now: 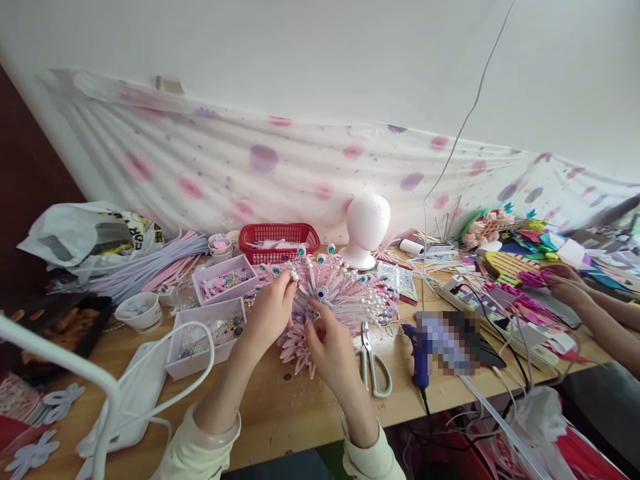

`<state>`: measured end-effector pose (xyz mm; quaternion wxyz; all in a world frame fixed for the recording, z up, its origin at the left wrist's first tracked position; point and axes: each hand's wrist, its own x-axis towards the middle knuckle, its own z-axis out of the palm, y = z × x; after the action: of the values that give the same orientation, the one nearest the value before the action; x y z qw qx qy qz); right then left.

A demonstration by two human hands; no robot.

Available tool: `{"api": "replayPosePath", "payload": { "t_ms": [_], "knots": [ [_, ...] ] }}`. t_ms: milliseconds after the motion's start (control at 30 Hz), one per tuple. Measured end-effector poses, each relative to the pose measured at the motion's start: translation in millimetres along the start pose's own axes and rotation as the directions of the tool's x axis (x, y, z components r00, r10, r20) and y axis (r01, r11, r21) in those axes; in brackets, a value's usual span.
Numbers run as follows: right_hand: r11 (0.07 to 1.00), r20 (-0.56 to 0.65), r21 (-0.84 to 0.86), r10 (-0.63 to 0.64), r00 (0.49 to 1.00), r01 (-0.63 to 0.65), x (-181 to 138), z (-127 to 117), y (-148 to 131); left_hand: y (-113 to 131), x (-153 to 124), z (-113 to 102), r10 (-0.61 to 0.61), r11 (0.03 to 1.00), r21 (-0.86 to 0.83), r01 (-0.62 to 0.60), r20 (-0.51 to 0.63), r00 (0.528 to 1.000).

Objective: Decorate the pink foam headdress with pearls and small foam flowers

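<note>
A pink and white headpiece (345, 293) stands in the middle of the table. It is made of fuzzy stems, with strings of white pearls and blue-green gems at the tips. My left hand (273, 307) is closed in a pinch on its left side, beside the pearls. Lower down, near the blue and amber gems at the centre, my right hand (330, 340) has its fingers bent and pressed to the piece. Scissors (370, 360) with pale handles lie just right of my right hand. A blue glue gun (421, 357) is farther right, partly blurred out.
Two white boxes of beads and gems, the nearer box (175, 363) and the farther box (199, 287), lie left. Behind are a red basket (245, 235) and a white foam head (367, 223). A white tube stand (65, 357) crosses the left front. Another person's hands (565, 283) work at right.
</note>
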<state>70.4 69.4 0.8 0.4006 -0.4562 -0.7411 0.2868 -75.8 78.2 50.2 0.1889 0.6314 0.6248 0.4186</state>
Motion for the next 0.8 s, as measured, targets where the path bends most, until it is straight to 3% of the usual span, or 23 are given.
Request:
{"api": "replayPosePath", "payload": {
  "t_ms": [133,267,433,600,800],
  "knots": [
    [1.0,0.032,0.013,0.022,0.999,-0.022,3,3,-4,5,13,-5,0.1,0.963,0.253,-0.089,-0.028,0.995],
    [0.999,0.039,0.032,0.028,0.999,-0.029,7,7,-5,7,22,-9,0.098,0.927,0.366,-0.083,-0.023,0.995],
    [0.999,0.004,0.036,0.025,1.0,-0.025,10,10,-6,0,24,-3,0.181,0.939,0.315,-0.136,-0.12,0.976],
    [0.998,-0.002,0.069,-0.006,1.0,0.006,8,12,-10,-11,23,5,0.225,0.967,0.178,-0.181,-0.267,0.937],
    [0.997,-0.062,0.059,-0.055,0.997,0.059,3,11,-10,-16,21,8,0.298,0.954,0.154,-0.257,-0.387,0.872]
  ]
}}
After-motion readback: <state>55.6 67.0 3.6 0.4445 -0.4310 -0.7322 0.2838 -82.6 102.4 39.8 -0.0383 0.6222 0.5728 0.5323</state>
